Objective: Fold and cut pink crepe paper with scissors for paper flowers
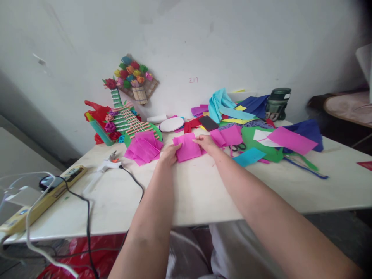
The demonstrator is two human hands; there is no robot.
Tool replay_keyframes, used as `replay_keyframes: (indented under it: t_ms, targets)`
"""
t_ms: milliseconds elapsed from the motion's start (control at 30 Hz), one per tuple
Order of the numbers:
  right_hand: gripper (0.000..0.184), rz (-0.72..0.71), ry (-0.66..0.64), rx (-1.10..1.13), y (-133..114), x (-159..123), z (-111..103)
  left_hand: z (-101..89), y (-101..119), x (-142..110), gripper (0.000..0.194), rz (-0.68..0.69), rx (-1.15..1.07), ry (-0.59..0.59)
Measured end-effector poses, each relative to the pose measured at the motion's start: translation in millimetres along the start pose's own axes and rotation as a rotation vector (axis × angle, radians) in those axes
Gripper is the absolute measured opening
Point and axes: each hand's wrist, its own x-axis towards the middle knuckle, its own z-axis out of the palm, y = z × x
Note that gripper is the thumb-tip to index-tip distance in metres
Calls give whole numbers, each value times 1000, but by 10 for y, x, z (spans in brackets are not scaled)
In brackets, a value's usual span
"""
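A square of pink crepe paper (pixel 188 148) is held between my two hands, low over the white table (pixel 200 186). My left hand (pixel 171 153) pinches its left edge, thumb on top. At its upper right edge, my right hand (pixel 205 142) grips it between thumb and fingers. Left of my hands lies a loose pile of pink paper squares (pixel 144 148). Folded pink paper (pixel 229 135) rests just beyond my right hand, with the black handles of scissors (pixel 240 147) showing beside it.
A hot glue gun (pixel 105 166) with a black cord and a yellow power strip (pixel 46 197) lie at the left. Behind stand a paper-flower guitar craft (pixel 130 120) and a glue bottle (pixel 100 131). A phone (pixel 208 123), coloured papers and a dark green bottle (pixel 278 104) are at back right.
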Motion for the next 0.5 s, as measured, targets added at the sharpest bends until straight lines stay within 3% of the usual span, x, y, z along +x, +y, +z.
replay_keyframes:
  t_ms: [233, 500]
  targets:
    - [33, 26, 45, -49, -52, -23, 28, -27, -18, 26, 16, 4, -11, -53]
    - [31, -48, 93, -136, 49, 47, 15, 20, 15, -6, 15, -17, 0, 11]
